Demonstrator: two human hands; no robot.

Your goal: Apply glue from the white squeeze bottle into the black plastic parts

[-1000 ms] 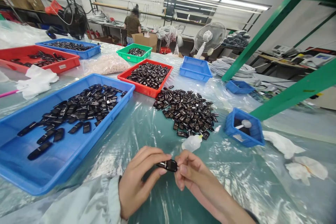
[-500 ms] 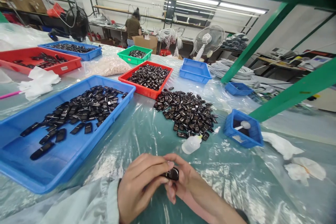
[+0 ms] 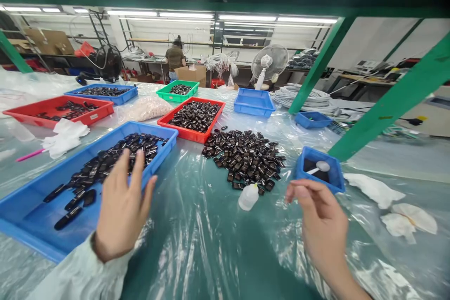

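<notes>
My left hand (image 3: 123,206) is over the right part of the large blue tray (image 3: 31,183), its fingers spread and nothing in its grasp. Black glossy parts (image 3: 94,164) lie in that tray beyond my fingers. My right hand (image 3: 321,225) is in front of the small blue bin (image 3: 321,180), with thumb and fingers curled together; whatever they may hold is hidden. Between my hands and farther back is a heap of small black pieces (image 3: 246,157), with a white squeeze bottle (image 3: 248,197) at its near edge.
Behind stand a red tray (image 3: 197,138) and a green tray (image 3: 177,97), both with black parts, and a blue tray (image 3: 253,103). A white scoop (image 3: 321,166) rests in the small bin. Green posts (image 3: 386,98) rise at right. A person (image 3: 175,58) is at the back.
My hands have come apart, the left moving left over the tray and opening, the right moving right. The black part between them is out of sight. The view has levelled.
</notes>
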